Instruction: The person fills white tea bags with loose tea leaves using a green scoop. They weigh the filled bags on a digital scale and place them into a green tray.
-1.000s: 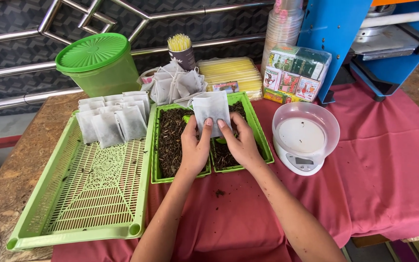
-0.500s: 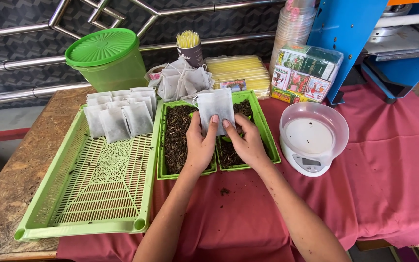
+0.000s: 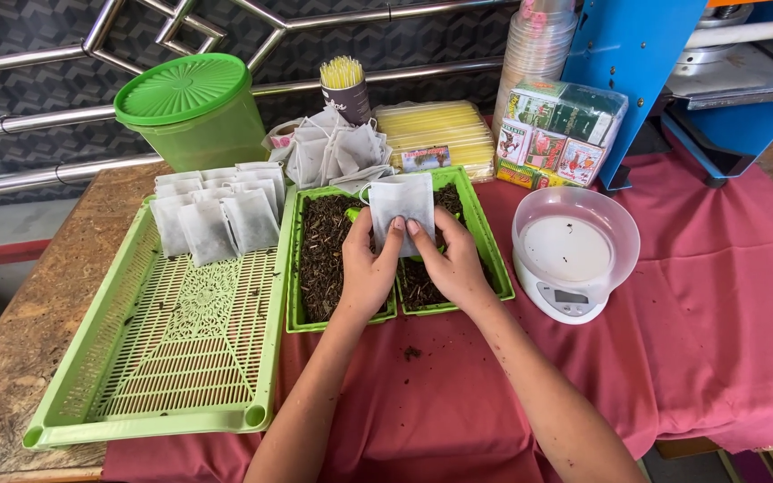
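Two hands, left hand [image 3: 370, 268] and right hand [image 3: 452, 262], grasp one white filter bag [image 3: 401, 206] above the green tray [image 3: 485, 249] of dark leaves.

Left hand [image 3: 370, 268] and right hand [image 3: 451, 264] pinching white filter bag [image 3: 402, 207] over green tray [image 3: 480, 234] holding dried leaves [image 3: 326, 255], frame centre.

Far left on the wooden table [image 3: 11, 376]: a large perforated green tray [image 3: 172, 358], rows of filled white sachets [image 3: 216, 215] lined along its far end. Behind it, a round green lidded tub [image 3: 194, 112]. Centre back, a heap of empty white bags [image 3: 333, 152], a dark cup of yellow sticks [image 3: 344, 88], a clear pack of yellow straws [image 3: 436, 130]. To the right, stacked plastic cups [image 3: 534, 45], a wrapped bundle of colourful cartons [image 3: 561, 134], a white kitchen scale with clear bowl [image 3: 574, 255] on the red cloth [image 3: 726, 313], a blue machine [image 3: 673, 80] beyond.
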